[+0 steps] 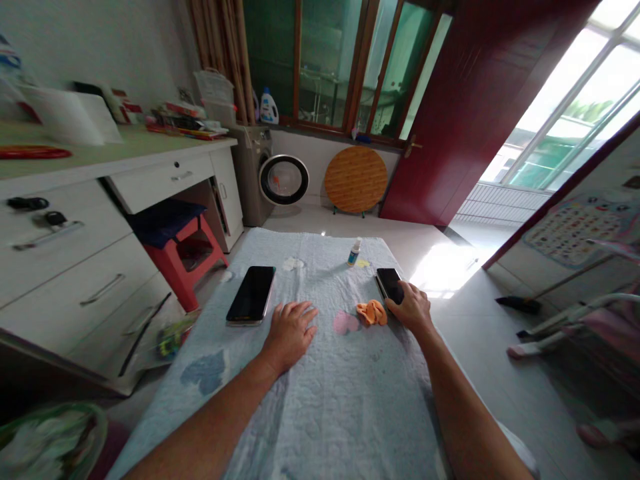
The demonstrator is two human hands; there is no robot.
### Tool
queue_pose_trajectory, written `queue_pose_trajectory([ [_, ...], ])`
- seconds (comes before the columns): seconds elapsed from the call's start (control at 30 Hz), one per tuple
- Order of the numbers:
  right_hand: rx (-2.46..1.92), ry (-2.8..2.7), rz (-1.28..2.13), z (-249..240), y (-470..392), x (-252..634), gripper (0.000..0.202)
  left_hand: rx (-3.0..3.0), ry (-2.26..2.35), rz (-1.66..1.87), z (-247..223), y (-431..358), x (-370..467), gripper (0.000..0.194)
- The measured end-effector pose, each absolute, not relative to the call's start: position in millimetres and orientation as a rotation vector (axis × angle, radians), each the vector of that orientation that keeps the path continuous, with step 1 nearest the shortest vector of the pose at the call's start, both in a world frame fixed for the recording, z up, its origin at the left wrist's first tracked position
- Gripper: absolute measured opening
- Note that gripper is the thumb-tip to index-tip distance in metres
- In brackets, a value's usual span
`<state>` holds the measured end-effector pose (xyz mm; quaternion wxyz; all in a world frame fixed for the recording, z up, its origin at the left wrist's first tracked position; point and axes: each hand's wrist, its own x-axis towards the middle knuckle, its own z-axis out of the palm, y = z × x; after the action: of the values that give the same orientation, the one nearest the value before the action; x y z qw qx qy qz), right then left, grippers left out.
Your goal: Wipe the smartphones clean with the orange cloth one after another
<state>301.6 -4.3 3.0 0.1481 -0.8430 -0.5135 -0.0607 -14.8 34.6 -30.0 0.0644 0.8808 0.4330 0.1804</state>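
My left hand (290,335) lies on the light blue quilted cloth (330,400), palm down with its fingers stretched out and nothing in it. Just left of it rests a larger black-screened tablet or phone (251,295). On the right, my right hand (413,308) grips the near end of a smartphone (390,285), thumb on the left side and fingers over the right. The phone's dark screen faces up, and something thin seems to lie under its left edge. A crumpled orange cloth (372,313) sits beside my right thumb. Farther back stands a small white-capped spray bottle (354,253) with a blue label.
Left of the covered table are a red stool (193,257) and a white desk (165,167) with drawers. Beyond stand a washing machine (253,173) with its round door open and a round wooden board (356,179). A red door (460,120) stands at the back right.
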Motion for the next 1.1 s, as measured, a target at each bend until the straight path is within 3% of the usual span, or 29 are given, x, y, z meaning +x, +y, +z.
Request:
queue_pose_trajectory([
  [0.13,-2.347,-1.498,-0.245,21,-9,284,0.055,2.657,1.305,0.55,-33,36,-15,0.036],
  [0.33,-2.141,-1.864,0.018,37,-21,234,0.032,2.66,1.318,0.548,-33,36,-14,0.036],
  [0.53,-2.339,-1.758,-0.18,19,-28,208,0.057,2.657,1.315,0.541,-30,35,-14,0.036],
  [0.9,-2.177,-1.726,-0.042,-5,-22,217,0.025,2.665,1.31,0.511,-33,36,-14,0.037],
  [1.1,-1.786,-1.678,0.173,-16,-17,218,0.03,2.678,1.296,0.542,-35,37,-15,0.037],
])
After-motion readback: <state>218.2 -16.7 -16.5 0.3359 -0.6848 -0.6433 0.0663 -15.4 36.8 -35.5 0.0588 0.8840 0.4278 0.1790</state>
